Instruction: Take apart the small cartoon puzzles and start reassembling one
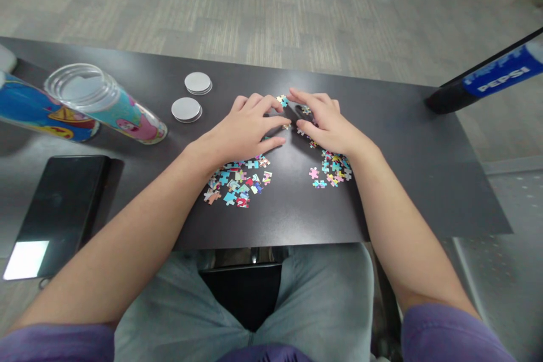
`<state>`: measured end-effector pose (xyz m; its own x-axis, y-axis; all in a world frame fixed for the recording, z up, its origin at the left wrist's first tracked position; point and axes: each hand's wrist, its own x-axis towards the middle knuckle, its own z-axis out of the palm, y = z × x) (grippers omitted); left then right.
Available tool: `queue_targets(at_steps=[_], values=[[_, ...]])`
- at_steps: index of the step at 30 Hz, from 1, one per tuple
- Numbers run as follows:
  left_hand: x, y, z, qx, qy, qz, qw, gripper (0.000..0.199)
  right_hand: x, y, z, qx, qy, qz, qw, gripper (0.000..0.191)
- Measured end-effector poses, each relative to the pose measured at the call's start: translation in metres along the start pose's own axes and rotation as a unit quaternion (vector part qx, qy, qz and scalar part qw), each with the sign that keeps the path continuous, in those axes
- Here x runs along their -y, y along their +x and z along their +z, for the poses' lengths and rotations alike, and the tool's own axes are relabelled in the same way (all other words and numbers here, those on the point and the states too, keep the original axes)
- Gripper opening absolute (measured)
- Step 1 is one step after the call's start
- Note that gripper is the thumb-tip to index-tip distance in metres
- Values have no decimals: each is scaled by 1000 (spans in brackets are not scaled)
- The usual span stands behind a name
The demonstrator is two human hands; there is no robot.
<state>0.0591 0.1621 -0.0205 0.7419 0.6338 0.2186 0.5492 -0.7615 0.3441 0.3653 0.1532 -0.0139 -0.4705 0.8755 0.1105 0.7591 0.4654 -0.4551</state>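
Note:
Small jigsaw pieces lie on the dark table in two loose piles. Over the upper edge of the left pile (240,184) is my left hand (254,127), palm down with its fingers apart. My right hand (324,121) is spread above the top of the right pile (335,169), thumb and index finger apart. Between the fingertips of both hands lie a few more pieces, among them a blue and yellow piece (282,101). Neither hand visibly grips a piece; the palms hide part of the piles.
On the left of the table (424,181) stand a clear-lidded tube (131,116) and a blue tube (46,110). White discs (186,109) lie near them, with a black tablet (59,209) closer to me. A Pepsi bottle (487,79) stands at the right.

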Motion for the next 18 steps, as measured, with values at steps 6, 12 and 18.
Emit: queue_targets(at_steps=[6, 12, 18], values=[[13, -3, -9, -34, -22, 18, 999, 20, 4, 2, 5, 17, 2, 3, 1000, 90], [21, -2, -17, -52, -51, 22, 997, 28, 4, -1, -1, -3, -15, -6, 1000, 82], [18, -1, -17, -58, -27, -41, 997, 22, 11, 1, 1, 27, -43, -30, 998, 77]])
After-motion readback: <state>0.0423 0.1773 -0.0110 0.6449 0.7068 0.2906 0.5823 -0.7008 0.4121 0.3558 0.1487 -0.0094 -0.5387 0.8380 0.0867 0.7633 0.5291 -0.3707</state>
